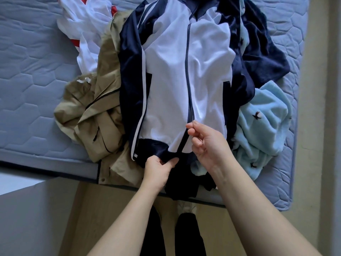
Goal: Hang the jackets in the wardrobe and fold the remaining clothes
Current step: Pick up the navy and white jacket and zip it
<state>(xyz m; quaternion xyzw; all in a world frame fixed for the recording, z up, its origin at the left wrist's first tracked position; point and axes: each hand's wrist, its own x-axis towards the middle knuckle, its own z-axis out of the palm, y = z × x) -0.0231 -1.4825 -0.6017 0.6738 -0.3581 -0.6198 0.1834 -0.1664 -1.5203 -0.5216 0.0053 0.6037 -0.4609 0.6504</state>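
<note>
A white and navy zip jacket (171, 71) lies front up on the heap of clothes on the mattress, its hem toward me. My left hand (158, 168) pinches the navy hem band at the bottom of the zip. My right hand (206, 143) pinches the zip pull (191, 121) a short way above the hem. The zip looks closed above the pull and parted below it.
A beige jacket (96, 115) lies to the left, a white and red garment (83, 21) at the back left, a dark navy garment (263, 58) and a light blue fleece (263, 122) to the right. The quilted mattress (29, 74) ends at its near edge; floor and my legs lie below.
</note>
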